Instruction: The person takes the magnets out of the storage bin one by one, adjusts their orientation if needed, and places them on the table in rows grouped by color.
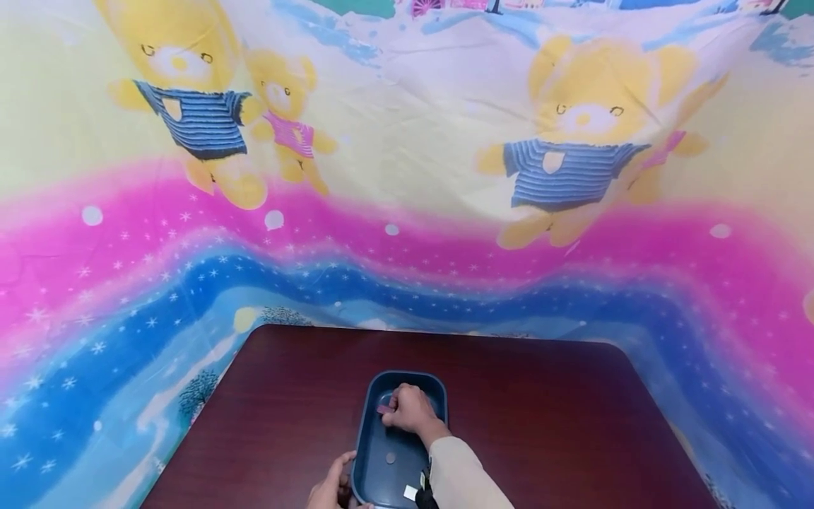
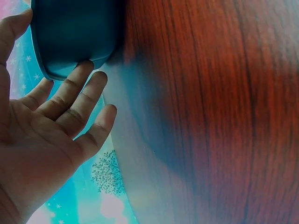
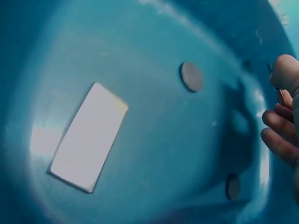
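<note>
A dark blue-green rectangular tray (image 1: 381, 482) with rounded corners stands on the table. My right hand (image 1: 415, 410) reaches into its far half and pinches a small, flat purplish piece (image 1: 383, 409) between thumb and fingers. On the tray floor lie a white rectangular block (image 3: 88, 140) and a grey round disc (image 3: 191, 76). Another dark disc (image 3: 232, 187) is by the wall in the right wrist view. At the tray's near left corner, my left hand (image 2: 51, 126) touches the outer wall with extended fingers, its thumb tip at the rim.
The dark red-brown wooden table (image 1: 540, 424) has rounded far corners. Behind and around it hangs a colourful cloth (image 1: 413, 177) printed with bears. A black device (image 1: 425, 493) sits at the right wrist, by the light sleeve (image 1: 467, 474).
</note>
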`<state>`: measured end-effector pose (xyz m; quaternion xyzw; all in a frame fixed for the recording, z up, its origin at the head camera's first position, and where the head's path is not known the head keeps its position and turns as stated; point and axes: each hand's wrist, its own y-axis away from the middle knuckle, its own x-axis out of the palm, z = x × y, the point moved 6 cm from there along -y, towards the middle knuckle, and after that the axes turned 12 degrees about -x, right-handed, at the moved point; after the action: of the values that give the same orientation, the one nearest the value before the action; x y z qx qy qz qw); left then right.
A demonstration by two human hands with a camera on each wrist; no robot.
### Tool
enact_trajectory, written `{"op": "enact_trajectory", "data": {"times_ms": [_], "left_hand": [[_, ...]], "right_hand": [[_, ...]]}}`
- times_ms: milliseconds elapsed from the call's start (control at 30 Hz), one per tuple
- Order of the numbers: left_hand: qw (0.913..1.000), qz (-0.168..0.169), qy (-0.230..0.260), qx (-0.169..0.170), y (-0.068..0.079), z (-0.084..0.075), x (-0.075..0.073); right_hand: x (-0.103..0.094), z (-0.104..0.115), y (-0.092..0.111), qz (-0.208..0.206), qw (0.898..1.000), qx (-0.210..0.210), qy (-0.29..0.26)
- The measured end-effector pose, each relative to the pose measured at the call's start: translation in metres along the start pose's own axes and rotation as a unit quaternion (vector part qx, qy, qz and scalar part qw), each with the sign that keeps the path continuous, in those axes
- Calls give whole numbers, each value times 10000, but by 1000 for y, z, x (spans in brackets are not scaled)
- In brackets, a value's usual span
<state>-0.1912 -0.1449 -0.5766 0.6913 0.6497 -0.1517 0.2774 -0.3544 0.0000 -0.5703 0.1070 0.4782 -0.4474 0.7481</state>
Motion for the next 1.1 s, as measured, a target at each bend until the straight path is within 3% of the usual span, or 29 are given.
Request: {"op": "enact_trajectory", "data": {"times_ms": [233,533,867,1100], "left_hand": [[9999,116,55,-20,0,0,1],[9999,-115,-8,60,0,1,1],[10000,44,54,48,-2,-1,2],[9997,22,217,148,1,3,1]], "right_hand": [[-19,17,-1,-209,9989,-416,76],[-36,36,1,-514,9950,-848,81],[-48,37,11,-732,9928,-944,64],[-66,38,24,-1003,9840,-1357,577]]}}
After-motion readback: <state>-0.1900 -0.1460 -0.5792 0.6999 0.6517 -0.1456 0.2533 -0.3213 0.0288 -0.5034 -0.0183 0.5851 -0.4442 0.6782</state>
